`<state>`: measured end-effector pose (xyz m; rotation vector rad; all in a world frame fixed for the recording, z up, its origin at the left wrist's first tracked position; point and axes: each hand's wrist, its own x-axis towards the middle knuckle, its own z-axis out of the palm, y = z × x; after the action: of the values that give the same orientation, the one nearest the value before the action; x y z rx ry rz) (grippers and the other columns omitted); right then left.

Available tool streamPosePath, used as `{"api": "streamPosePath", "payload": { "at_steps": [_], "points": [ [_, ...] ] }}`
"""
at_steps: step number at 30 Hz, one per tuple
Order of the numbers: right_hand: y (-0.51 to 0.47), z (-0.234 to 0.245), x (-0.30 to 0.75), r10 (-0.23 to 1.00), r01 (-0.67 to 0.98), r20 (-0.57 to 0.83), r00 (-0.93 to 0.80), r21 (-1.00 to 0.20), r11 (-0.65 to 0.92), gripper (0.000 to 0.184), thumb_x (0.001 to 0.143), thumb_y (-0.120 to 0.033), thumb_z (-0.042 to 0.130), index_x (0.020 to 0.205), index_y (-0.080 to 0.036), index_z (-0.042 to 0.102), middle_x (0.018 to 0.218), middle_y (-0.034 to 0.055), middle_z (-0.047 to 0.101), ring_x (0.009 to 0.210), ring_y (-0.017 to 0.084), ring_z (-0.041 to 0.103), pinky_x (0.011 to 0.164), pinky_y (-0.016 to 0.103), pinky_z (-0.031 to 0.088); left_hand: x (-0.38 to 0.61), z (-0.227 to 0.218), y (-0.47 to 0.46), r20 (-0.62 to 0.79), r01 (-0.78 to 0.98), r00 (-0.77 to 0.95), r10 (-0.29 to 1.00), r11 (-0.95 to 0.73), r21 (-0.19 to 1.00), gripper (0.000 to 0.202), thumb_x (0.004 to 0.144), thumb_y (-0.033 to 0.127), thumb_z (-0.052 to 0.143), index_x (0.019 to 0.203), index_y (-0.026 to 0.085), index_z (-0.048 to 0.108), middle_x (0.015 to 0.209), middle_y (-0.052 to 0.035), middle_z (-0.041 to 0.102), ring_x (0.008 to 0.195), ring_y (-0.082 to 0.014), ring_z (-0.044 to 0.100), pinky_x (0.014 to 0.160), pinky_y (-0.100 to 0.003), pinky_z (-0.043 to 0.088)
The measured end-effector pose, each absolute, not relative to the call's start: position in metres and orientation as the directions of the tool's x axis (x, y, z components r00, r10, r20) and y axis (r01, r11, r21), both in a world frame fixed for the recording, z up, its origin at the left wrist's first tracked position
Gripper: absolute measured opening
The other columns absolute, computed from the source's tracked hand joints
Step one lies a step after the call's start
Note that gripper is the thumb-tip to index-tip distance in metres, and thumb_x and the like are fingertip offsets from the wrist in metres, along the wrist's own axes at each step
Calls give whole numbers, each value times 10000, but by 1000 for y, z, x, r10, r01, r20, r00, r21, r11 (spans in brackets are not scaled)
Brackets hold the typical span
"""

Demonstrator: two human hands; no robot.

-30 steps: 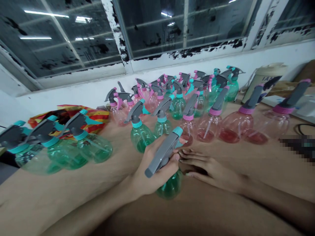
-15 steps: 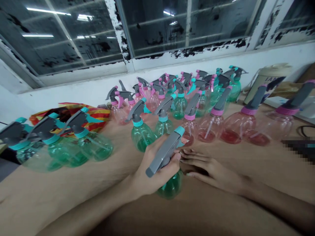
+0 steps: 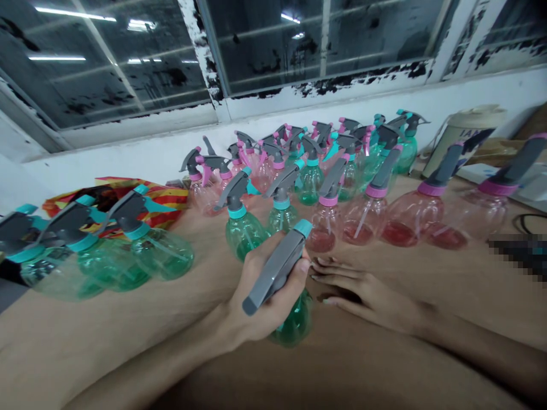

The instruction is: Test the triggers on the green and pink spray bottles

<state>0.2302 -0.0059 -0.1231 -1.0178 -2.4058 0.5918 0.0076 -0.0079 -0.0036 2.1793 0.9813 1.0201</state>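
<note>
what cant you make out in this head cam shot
- Neck of the green spray bottle, head view: the left hand wraps it.
- Right hand palm: it lies face down on the table.
- Item at right: pixelated.
- Beige jug print: too blurred to read.

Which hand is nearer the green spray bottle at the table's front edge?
Left. The left hand wraps around the green spray bottle at its neck; the right hand lies flat on the table just beside it.
</note>
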Motion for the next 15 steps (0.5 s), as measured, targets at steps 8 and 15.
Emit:
{"api": "streamPosePath", "payload": {
  "at_steps": [8, 15],
  "points": [
    [-7, -122, 230, 752, 557, 247, -611, -541, 630, 484, 902, -412, 511, 1367, -308, 426, 1437, 6, 432, 1325, 214, 377, 1107, 449, 310, 6, -6, -2, 434, 376, 451, 779, -608, 699, 203, 791, 206, 495, 975, 232, 578, 834, -29, 609, 713, -167, 596, 686, -303, 526],
    [-8, -122, 230, 760, 560, 245, -602, -549, 621, 483, 900, -405, 516, 1366, -308, 430, 1436, 10, 433, 1320, 220, 385, 1101, 451, 319, 5, -9, -5, 388, 426, 425, 818, -559, 711, 64, 761, 255, 497, 803, 242, 544, 696, 1, 563, 567, -158, 513, 544, -295, 469]
  ]
}}
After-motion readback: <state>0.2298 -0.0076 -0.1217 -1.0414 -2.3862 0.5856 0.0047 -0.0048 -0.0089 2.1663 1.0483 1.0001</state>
